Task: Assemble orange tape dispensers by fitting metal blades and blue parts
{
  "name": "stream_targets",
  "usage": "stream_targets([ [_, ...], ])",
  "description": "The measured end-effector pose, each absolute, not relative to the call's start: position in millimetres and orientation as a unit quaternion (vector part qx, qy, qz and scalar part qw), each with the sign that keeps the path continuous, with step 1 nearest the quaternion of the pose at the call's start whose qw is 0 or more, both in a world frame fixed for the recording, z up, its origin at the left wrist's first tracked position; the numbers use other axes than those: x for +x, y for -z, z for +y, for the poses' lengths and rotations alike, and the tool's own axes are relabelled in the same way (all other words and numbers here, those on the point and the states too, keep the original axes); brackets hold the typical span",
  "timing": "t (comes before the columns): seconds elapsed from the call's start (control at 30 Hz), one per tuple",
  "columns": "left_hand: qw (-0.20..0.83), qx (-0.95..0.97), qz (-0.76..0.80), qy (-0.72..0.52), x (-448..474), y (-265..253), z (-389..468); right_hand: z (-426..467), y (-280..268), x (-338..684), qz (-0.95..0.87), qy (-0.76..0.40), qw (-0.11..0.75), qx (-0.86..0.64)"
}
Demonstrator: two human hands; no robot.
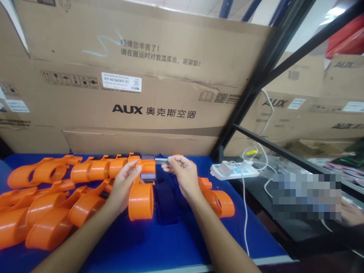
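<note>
Near the frame's centre, the left hand grips an orange holder and the right hand pinches a metal strip. Similar orange pieces crowd the lower left; a power strip lies right of centre.

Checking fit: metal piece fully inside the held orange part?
Not fully: metal piece shows between held orange part and right hand; whether its tip is inside, cannot tell.

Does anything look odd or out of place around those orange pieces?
Mildly: the near-left orange pieces lie overlapping at uneven angles, looking jumbled beside the neater row behind. A pale, seemingly hand-drawn scrawl also stands out on the printed cardboard.
</note>
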State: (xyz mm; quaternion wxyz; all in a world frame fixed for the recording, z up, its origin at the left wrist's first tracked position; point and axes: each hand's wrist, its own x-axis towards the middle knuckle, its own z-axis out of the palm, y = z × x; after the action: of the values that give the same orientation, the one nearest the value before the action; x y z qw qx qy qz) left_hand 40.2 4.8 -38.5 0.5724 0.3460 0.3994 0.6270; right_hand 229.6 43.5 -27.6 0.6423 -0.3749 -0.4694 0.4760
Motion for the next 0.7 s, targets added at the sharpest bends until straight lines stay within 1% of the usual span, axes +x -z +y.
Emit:
stream_targets([
  [0.27, 0.564, 0.39, 0.376, -0.624, 39.2, 42.9, 5.5, 42.5, 25.8, 229.9, -0.455, -0.462, 0.659, -0.38],
  [0.57, 0.568, 0.366, 0.39, -0.626, 39.0, 42.9, 5.6, 38.6, 23.1, 230.1, -0.485, -0.479, 0.625, -0.38],
  [0.7, 0.572, 0.364, 0.393, -0.622, 38.9, 41.6, 5.7, 38.9, 22.9, 230.2, -0.486, -0.481, 0.627, -0.373],
])
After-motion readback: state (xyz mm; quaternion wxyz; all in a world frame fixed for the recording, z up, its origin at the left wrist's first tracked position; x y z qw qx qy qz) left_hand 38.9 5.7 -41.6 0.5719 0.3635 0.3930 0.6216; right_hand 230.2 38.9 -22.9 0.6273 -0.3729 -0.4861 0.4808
